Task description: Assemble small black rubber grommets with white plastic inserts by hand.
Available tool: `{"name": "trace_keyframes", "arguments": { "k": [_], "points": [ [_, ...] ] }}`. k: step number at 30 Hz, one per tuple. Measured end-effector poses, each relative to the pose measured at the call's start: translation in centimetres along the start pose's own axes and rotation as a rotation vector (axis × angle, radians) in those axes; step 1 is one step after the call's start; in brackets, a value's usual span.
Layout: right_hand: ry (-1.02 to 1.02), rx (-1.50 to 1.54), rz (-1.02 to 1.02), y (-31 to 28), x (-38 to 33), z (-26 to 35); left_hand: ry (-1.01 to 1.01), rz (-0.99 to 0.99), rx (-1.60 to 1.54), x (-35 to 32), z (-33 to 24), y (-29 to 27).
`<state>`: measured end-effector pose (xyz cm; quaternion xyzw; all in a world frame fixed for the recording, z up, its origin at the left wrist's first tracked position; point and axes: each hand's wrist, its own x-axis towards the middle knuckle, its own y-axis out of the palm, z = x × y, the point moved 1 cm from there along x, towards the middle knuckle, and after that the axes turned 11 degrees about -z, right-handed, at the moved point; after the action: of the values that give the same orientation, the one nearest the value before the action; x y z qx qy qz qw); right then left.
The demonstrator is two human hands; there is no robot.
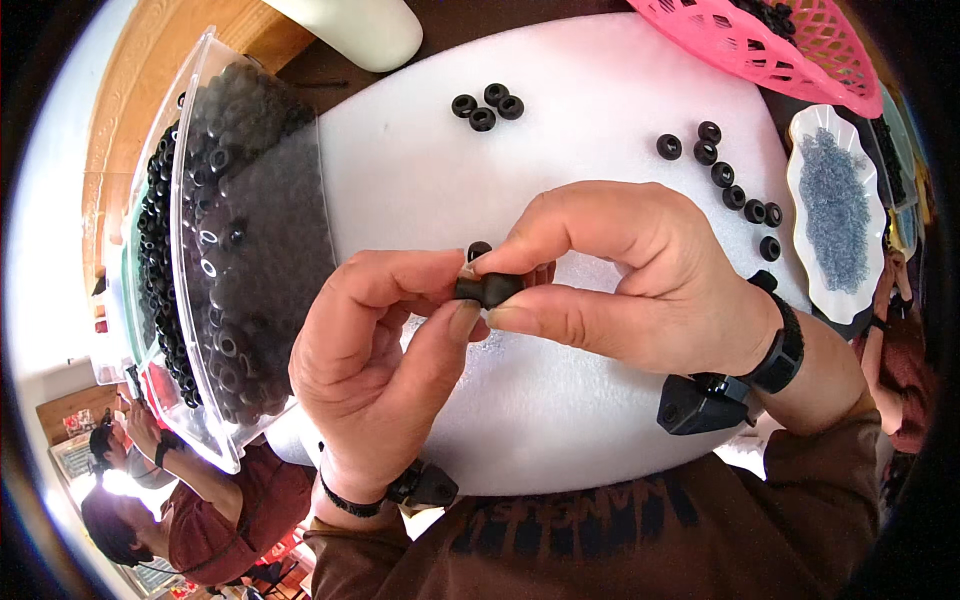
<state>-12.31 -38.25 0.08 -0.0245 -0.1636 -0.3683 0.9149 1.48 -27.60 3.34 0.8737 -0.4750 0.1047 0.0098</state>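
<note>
My left hand (365,350) and my right hand (635,275) meet above the white foam mat (560,420). Between their thumbs and fingertips they pinch a small black rubber piece (490,290), rounded at both ends; whether it is one part or two pressed together I cannot tell. A tiny whitish, clear bit (468,271) shows at the fingertips, too small to name. Just behind my fingers, another black ring (479,250) is partly hidden. Both hands are closed, and their other fingers curl mostly out of sight.
At left stands a clear plastic bin (185,250) full of black rings. Several loose rings (722,174) lie right of my hands, with a cluster (483,119) farther back. A white scalloped dish (807,200) holds small clear pieces. A pink basket (715,65) sits far right; other people work nearby.
</note>
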Motion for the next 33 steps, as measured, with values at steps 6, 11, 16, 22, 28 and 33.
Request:
{"name": "trace_keyframes", "arguments": {
  "k": [6, 11, 16, 22, 28, 33],
  "points": [
    [-0.009, -0.015, -0.028, 0.17, -0.06, -0.1, 0.036, -0.019, 0.266, -0.24, -0.13, -0.69],
    [-0.091, -0.113, -0.052, 0.13, -0.1, 0.17, 0.287, 0.046, 0.54, -0.44, 0.1, -0.33],
    [-0.104, -0.107, -0.073, 0.27, -0.18, 0.43, 0.559, 0.021, 0.669, -0.59, 0.38, -0.05],
    [0.038, 0.099, -0.109, 0.66, -0.55, 0.7, 0.74, 0.019, 0.719, -0.54, 0.49, 0.1],
    [0.364, 0.408, -0.133, 0.8, -0.73, 0.27, 0.812, 0.038, 0.819, -0.25, 0.43, 0.09],
    [0.621, 0.56, -0.126, 0.67, -0.58, 0.12, 0.763, 0.086, 0.865, -0.09, 0.04, -0.14]
  ]
}}
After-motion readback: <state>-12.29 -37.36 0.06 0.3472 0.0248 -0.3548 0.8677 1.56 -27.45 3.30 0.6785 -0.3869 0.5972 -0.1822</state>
